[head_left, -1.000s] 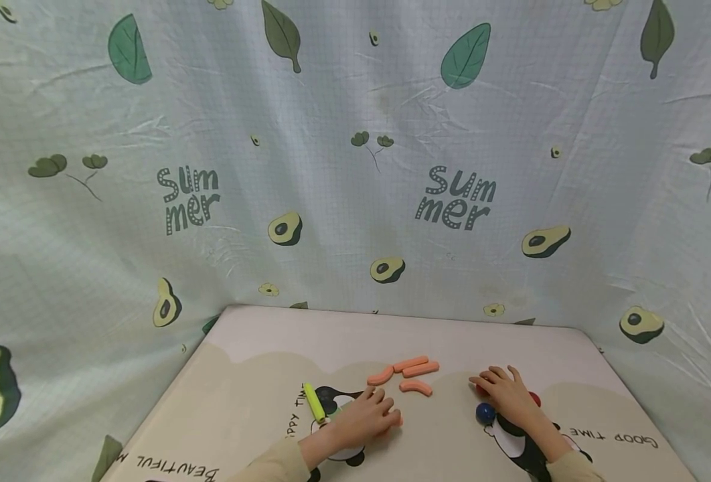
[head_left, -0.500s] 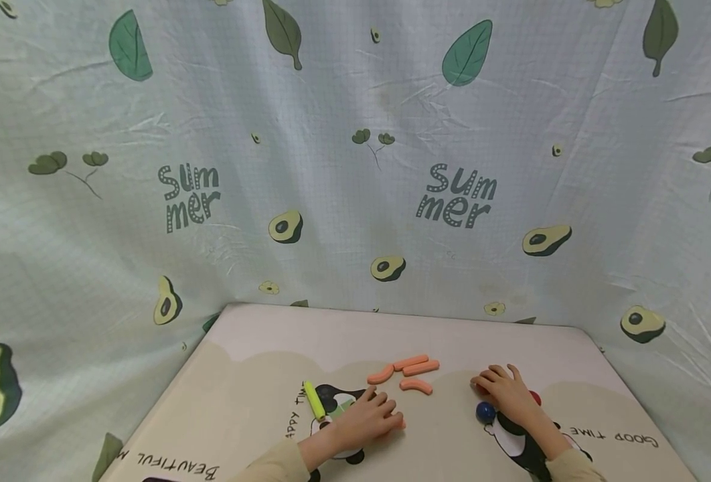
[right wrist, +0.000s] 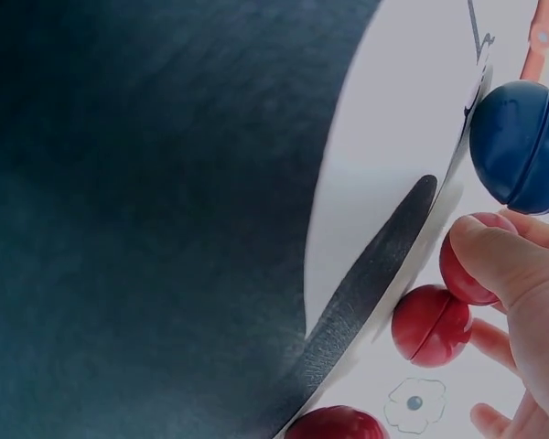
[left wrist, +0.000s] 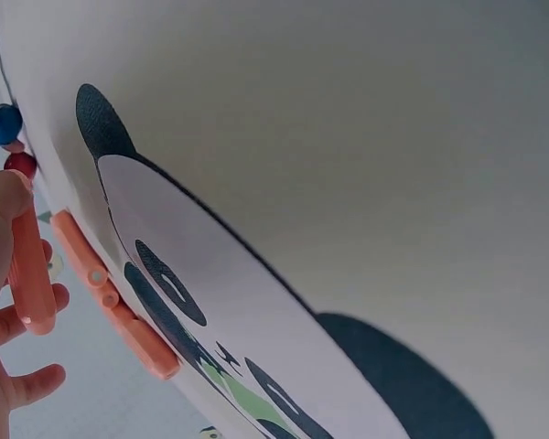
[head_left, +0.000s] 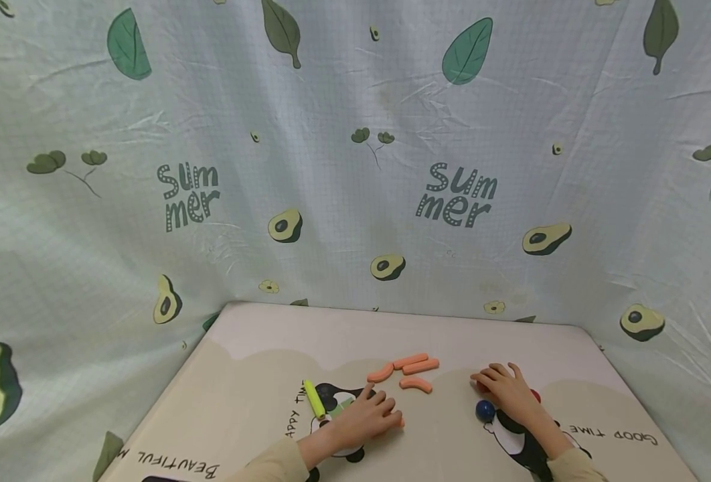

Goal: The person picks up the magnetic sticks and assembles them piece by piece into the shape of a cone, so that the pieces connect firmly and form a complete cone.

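Observation:
My left hand [head_left: 364, 422] is low over the table and pinches a straight orange toy rod [left wrist: 29, 265] with rounded ends, plain in the left wrist view; the head view shows only its tip. On the right, my right hand [head_left: 512, 395] holds a red ball [right wrist: 456, 277] between thumb and fingers. A second red ball [right wrist: 432, 325] sits against the held one, and a third red ball [right wrist: 337, 426] lies at the bottom of the right wrist view. Close by the thumb side is a blue ball [head_left: 485, 411] with a seam round it.
Several orange rods [head_left: 420, 367], straight and curved, lie mid-table beyond the left hand. A yellow-green rod [head_left: 314, 399] lies left of that hand. The pale printed table [head_left: 259, 328] meets a hanging cloth [head_left: 331, 281] at the back. A dark object's edge [head_left: 159, 478] shows at bottom left.
Both hands stay almost where they were, with only slight finger shifts. The rod tip at my left hand has moved a little. The head view has tilted slightly.

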### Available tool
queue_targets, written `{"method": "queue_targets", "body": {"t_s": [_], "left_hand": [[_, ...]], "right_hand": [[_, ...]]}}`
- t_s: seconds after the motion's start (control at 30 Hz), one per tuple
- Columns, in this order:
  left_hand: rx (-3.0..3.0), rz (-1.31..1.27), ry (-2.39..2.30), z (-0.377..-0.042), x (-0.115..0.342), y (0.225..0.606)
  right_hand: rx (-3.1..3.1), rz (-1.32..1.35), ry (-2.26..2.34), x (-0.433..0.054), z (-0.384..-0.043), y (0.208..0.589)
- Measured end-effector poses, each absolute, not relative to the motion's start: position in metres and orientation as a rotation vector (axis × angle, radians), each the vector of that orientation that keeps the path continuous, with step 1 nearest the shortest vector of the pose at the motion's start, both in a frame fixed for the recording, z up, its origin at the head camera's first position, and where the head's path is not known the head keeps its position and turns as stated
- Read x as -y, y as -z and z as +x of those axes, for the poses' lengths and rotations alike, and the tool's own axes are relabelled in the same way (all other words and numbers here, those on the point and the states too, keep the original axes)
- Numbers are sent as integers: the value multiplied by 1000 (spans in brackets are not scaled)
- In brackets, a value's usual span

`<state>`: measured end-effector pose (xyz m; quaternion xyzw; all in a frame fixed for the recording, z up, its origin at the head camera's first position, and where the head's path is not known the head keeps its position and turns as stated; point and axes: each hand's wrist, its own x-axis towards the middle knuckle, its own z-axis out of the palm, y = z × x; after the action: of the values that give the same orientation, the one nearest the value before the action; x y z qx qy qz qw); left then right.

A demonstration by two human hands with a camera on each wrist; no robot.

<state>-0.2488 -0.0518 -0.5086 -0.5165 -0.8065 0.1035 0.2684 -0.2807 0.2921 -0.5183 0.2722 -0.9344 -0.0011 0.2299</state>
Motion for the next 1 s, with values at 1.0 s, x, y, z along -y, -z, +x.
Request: {"method": "queue_targets", "body": {"t_s": [1.0], "left_hand": [[2177,-1384,-214,-243,51,509]], "right_hand": [[2453,714,10,-276,-267,508]]}}
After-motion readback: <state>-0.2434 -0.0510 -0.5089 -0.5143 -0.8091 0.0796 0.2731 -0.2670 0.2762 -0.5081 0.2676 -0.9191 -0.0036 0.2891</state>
